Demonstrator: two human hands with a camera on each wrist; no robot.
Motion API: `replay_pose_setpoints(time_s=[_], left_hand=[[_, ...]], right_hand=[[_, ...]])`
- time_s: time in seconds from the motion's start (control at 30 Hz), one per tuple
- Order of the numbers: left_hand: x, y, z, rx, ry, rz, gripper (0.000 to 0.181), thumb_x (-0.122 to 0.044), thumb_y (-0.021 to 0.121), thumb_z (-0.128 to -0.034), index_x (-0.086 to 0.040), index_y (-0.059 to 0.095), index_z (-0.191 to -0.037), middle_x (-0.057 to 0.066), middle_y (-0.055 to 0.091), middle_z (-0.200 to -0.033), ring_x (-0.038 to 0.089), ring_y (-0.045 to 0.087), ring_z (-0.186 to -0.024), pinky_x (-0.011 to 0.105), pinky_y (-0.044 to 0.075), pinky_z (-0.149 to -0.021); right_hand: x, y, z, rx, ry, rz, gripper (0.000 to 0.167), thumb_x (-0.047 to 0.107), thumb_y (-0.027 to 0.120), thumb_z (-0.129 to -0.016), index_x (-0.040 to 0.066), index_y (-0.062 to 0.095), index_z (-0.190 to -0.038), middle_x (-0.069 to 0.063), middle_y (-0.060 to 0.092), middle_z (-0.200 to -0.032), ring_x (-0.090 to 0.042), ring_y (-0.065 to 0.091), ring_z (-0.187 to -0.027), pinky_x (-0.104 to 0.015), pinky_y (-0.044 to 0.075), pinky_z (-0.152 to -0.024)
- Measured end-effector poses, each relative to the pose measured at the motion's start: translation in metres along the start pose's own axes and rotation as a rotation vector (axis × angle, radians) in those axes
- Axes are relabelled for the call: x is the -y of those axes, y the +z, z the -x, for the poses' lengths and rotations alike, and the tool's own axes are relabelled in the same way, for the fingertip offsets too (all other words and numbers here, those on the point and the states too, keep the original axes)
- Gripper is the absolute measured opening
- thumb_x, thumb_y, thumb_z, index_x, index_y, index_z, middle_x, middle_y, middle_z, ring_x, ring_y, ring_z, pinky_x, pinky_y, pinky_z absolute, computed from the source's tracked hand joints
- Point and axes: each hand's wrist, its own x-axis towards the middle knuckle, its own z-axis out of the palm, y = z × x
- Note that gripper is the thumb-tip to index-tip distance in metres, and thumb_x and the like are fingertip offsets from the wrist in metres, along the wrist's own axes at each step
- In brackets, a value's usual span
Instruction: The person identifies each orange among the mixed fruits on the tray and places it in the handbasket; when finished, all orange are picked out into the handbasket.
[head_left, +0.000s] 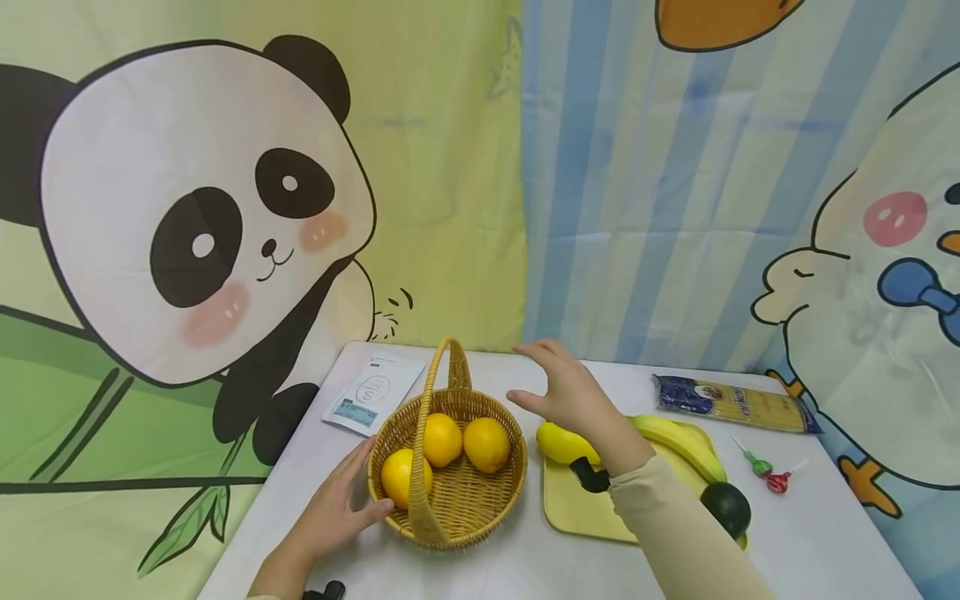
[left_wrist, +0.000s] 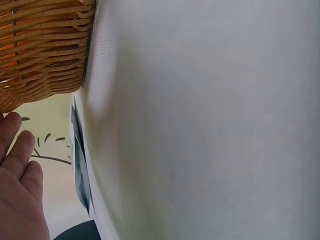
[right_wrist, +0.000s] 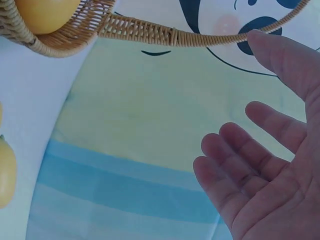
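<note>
A woven wicker basket (head_left: pixel 461 505) with a tall arched handle stands on the table, holding three oranges: one orange (head_left: pixel 442 439) behind the handle, another orange (head_left: pixel 487 445) to the right, a third orange (head_left: pixel 401 477) at the left wall. My left hand (head_left: pixel 330 510) is at the basket's left side, thumb by the rim and fingers extended along the outside; whether it touches is hard to tell. In the right wrist view my right hand (right_wrist: pixel 270 175) holds nothing, its fingers spread and slightly bent. From the head, that right hand (head_left: pixel 564 392) hovers right of the handle.
Right of the basket, a yellow tray (head_left: pixel 588 510) bears a yellow fruit (head_left: pixel 562 443), a banana (head_left: pixel 684 446) and a dark green round fruit (head_left: pixel 726 509). Beyond lie a pasta pack (head_left: pixel 738 404), a green lollipop (head_left: pixel 759 466) and a red lollipop (head_left: pixel 777 482). A white pouch (head_left: pixel 375 390) lies back left.
</note>
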Motion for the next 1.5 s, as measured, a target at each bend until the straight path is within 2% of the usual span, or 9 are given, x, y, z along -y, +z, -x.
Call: replay_pose_setpoints(time_s=[0.33,0.73,1.0,1.23,1.5], left_hand=[[0.001,0.002,-0.002,-0.003,0.010,-0.007,0.104,-0.058,0.078,-0.0865,-0.027,0.022,-0.168,0.014,0.030,-0.172,0.045,0.034,-0.156,0.074,0.034,-0.118],[0.002,0.000,0.000,-0.023,0.040,0.006,0.104,-0.051,0.081,-0.0851,-0.022,0.026,-0.168,0.015,0.032,-0.171,0.047,0.035,-0.154,0.076,0.035,-0.117],[0.002,0.001,0.000,-0.018,0.036,0.000,0.104,-0.052,0.081,-0.0852,-0.024,0.024,-0.168,0.015,0.032,-0.172,0.046,0.035,-0.154,0.076,0.035,-0.117],[0.002,0.001,0.000,-0.010,0.019,0.007,0.103,-0.053,0.080,-0.0861,-0.026,0.023,-0.168,0.014,0.030,-0.172,0.047,0.034,-0.155,0.076,0.035,-0.117],[0.000,0.000,0.000,-0.006,0.011,0.004,0.104,-0.055,0.079,-0.0861,-0.025,0.023,-0.168,0.014,0.030,-0.172,0.047,0.034,-0.155,0.076,0.034,-0.117]], right_hand=[[-0.026,-0.019,0.015,-0.091,0.057,0.002,0.070,0.041,0.079,-0.093,0.025,0.050,-0.155,-0.008,0.050,-0.155,-0.037,0.054,-0.139,-0.061,0.051,-0.110],[-0.059,-0.025,0.035,-0.162,0.179,0.018,0.070,0.042,0.077,-0.095,0.023,0.049,-0.156,-0.015,0.044,-0.160,-0.044,0.048,-0.143,-0.069,0.047,-0.111],[-0.080,-0.027,0.049,-0.172,0.236,0.057,0.071,0.040,0.077,-0.095,0.018,0.049,-0.156,-0.020,0.045,-0.157,-0.046,0.046,-0.142,-0.070,0.044,-0.112],[-0.096,-0.025,0.060,-0.162,0.286,0.044,0.073,0.044,0.076,-0.095,0.014,0.048,-0.156,-0.023,0.045,-0.157,-0.048,0.044,-0.142,-0.074,0.041,-0.113],[-0.117,-0.015,0.075,-0.104,0.354,0.046,0.077,0.049,0.074,-0.095,0.012,0.047,-0.156,-0.026,0.041,-0.159,-0.051,0.040,-0.144,-0.076,0.038,-0.114]])
